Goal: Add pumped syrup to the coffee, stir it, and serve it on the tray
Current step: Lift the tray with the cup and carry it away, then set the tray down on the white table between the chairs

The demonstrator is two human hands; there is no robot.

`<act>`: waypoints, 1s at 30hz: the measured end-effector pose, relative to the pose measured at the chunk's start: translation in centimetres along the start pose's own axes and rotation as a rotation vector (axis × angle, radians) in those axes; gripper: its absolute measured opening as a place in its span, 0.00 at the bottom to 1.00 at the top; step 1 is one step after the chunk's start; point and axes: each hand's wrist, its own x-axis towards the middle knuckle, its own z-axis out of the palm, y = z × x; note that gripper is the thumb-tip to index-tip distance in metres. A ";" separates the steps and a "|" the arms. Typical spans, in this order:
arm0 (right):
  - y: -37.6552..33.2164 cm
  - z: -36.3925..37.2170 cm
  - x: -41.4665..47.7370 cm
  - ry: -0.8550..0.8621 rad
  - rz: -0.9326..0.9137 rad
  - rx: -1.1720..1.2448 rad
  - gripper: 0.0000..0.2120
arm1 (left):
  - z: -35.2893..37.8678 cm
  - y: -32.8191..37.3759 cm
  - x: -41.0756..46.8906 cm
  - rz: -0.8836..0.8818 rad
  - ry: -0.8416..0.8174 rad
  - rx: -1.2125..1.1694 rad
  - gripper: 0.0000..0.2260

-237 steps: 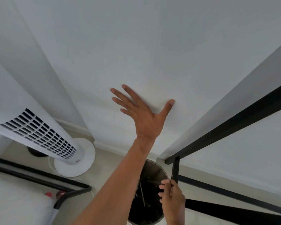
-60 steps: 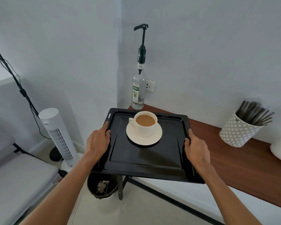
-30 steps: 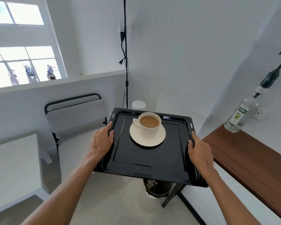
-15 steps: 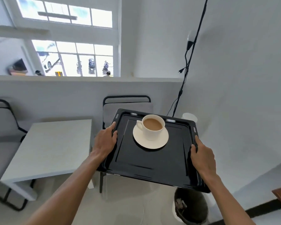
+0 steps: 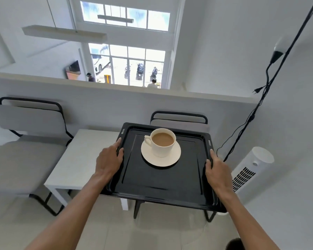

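White walls enclose a pale tiled floor [image 5: 105, 230]. A small white table [image 5: 83, 157] stands between two grey chairs [image 5: 25, 141] with black frames. Tall windows [image 5: 128, 64] shine beyond a half wall [image 5: 116, 103]. A white tower fan [image 5: 249, 168] stands right, under hanging black cables [image 5: 271, 73].

Bright daylight is pouring in through the big window [image 5: 128, 51] at the top, and the glass is glowing so white that things outside are looking washed out. The white walls are looking soft and even. The black tray [image 5: 163, 184] is shining with pale streaks of glare. A small shadow is sitting under the saucer [image 5: 161, 159]. Straight lines are bending near the edges.
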 end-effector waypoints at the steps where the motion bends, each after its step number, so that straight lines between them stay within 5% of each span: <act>1: -0.8 0.9 0.8 0.004 -0.014 -0.008 0.23 | -0.1 -0.9 0.7 -0.011 0.008 0.002 0.20; 19: -17.4 16.5 11.6 -0.105 -0.156 0.034 0.23 | -4.5 -16.7 13.9 -0.149 0.122 0.059 0.20; 30: -26.9 27.0 13.2 -0.151 -0.086 0.045 0.23 | -6.3 -28.7 22.0 -0.173 0.020 0.019 0.23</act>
